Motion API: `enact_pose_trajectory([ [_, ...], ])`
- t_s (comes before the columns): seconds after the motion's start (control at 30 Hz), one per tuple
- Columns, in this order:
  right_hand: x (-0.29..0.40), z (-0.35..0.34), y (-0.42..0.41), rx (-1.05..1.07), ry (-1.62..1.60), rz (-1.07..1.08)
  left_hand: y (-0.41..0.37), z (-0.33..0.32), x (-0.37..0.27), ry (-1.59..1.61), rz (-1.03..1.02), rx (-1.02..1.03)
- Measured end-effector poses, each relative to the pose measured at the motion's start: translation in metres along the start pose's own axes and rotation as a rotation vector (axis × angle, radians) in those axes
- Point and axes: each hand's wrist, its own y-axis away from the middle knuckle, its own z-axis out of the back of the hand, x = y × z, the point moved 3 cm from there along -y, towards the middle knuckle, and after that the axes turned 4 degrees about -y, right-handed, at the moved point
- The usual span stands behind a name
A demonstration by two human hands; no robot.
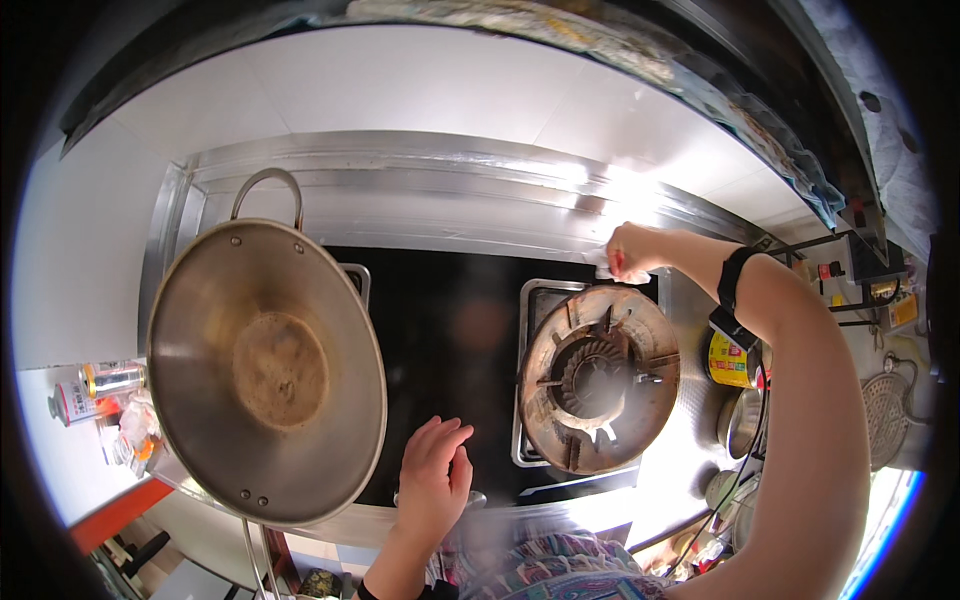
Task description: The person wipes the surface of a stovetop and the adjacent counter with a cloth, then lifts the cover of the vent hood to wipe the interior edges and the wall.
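My right hand [630,251] is closed on a crumpled white cloth or tissue [634,276], pressed near the back edge of the black cooktop [480,300], just behind the right burner. A worn, browned metal ring [547,405] surrounds that burner [592,375]. My left hand [439,465] is held over the cooktop's front edge with its fingers loosely bent and nothing visible in it. To its left, a large metal wok [202,390] covers the left burner area, its inside stained brown at the bottom.
Behind the cooktop runs a steel ledge [420,187] below a pale wall. Bottles and cans [112,379] stand at the far left. A yellow-labelled container [727,360] and a metal bowl [742,424] are at the right, beside my right arm. The wok's long handle [259,559] points toward the front.
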Motion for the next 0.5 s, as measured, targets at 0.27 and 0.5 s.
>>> enact_pose_trajectory([
  [0.27,0.053,0.012,-0.042,-0.388,0.11,0.476,-0.037,-0.01,-0.01,-0.106,-0.086,0.006],
  [0.5,0.153,-0.01,-0.094,-0.202,0.246,0.727,-0.065,-0.022,-0.015,-0.282,-0.062,0.014],
])
